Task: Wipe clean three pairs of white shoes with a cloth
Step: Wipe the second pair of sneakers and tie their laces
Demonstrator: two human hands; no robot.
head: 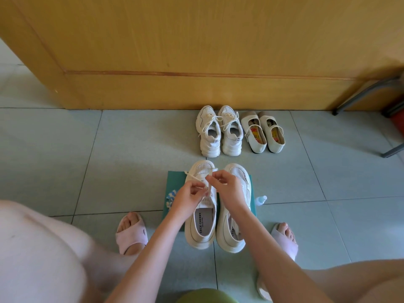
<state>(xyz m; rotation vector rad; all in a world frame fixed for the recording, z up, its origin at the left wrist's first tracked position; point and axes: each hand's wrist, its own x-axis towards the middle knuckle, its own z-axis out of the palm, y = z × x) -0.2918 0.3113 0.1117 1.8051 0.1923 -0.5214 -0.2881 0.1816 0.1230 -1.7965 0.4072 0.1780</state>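
Observation:
A pair of white mesh sneakers lies on a green mat [175, 180] in front of me, the left shoe [202, 224] beside the right shoe [231, 237]. My left hand [189, 199] and my right hand [227, 185] both pinch the white laces [197, 179] over the left shoe. Farther back, by the wooden door, stand a pair of chunky white lace-up sneakers [220, 130] and a pair of cream strap shoes [263, 132]. A blue and white cloth [170, 197] lies on the mat's left edge, partly hidden by my left hand.
A small clear bottle [261, 200] lies at the mat's right edge. My feet in pink slippers [131, 232] flank the mat on the grey tiled floor. A wooden door [196, 51] closes the back. Metal chair legs [367, 95] stand at the far right.

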